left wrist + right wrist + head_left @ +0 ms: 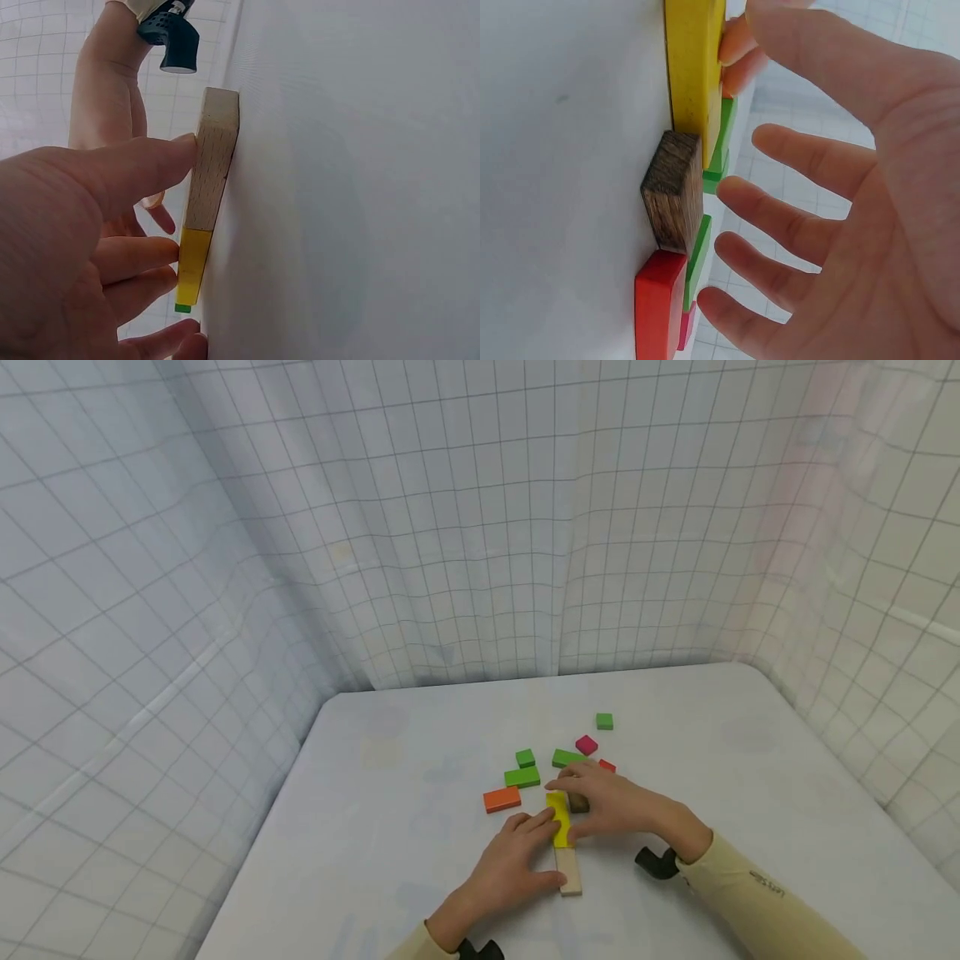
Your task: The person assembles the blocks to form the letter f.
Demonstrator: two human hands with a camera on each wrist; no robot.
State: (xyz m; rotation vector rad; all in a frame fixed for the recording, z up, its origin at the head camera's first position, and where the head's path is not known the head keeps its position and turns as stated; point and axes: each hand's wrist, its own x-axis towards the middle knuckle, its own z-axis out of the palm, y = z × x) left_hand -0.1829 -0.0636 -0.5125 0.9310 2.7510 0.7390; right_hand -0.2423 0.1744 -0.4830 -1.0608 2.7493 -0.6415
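Note:
A yellow block (560, 828) and a plain wooden block (568, 874) lie end to end on the white table. My left hand (510, 862) touches them from the left, its thumb at the plain block and its fingertips against the side of the yellow one. To the right, my right hand (618, 802) hovers with spread fingers above a dark brown block (673, 187). In the right wrist view this palm (877, 247) holds nothing. The brown block stands by the far end of the yellow one, and a red block (658, 300) is beside it.
Farther back lie an orange block (502, 799), two long green blocks (522, 777), a small green block (526, 757), a pink block (587, 744) and another green block (604, 721). White grid-patterned curtains (465, 543) hang around the table (360, 843).

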